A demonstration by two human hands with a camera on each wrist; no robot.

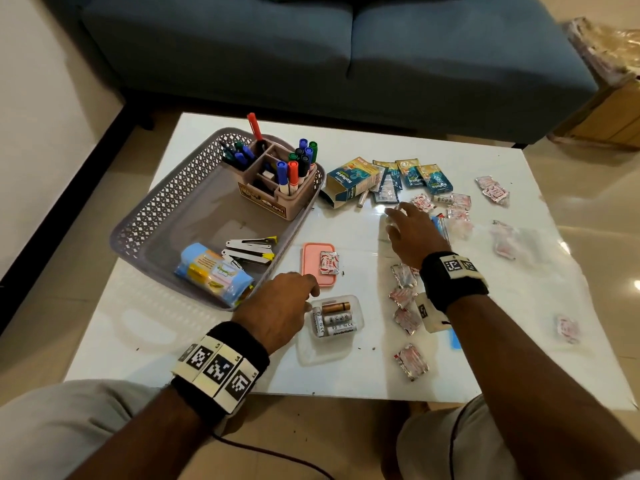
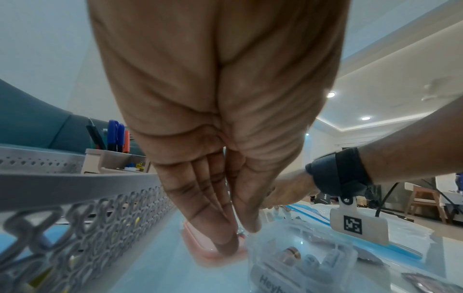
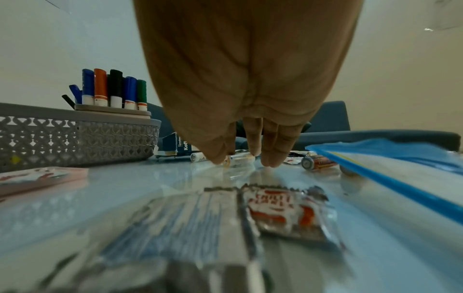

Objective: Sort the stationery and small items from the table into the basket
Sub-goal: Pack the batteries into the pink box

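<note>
At the left of the white table [image 1: 346, 375] we see the grey perforated plastic basket [image 1: 166, 199], holding a beige pen organiser full of markers [image 1: 277, 188], staplers [image 1: 249, 251] and a blue wrapped roll [image 1: 213, 273]. Our left hand [image 1: 277, 310] hovers beside it, fingers straight and together, tips on the pink rectangular lid [image 1: 317, 268], next to a clear tub of batteries [image 1: 334, 318]. Further right, our right hand [image 1: 412, 233] reaches over the table with fingers straight, their tips at a small clear item [image 3: 240, 158]; we cannot tell if it is gripped. Red-and-silver sachets [image 1: 412, 362] lie scattered around.
</note>
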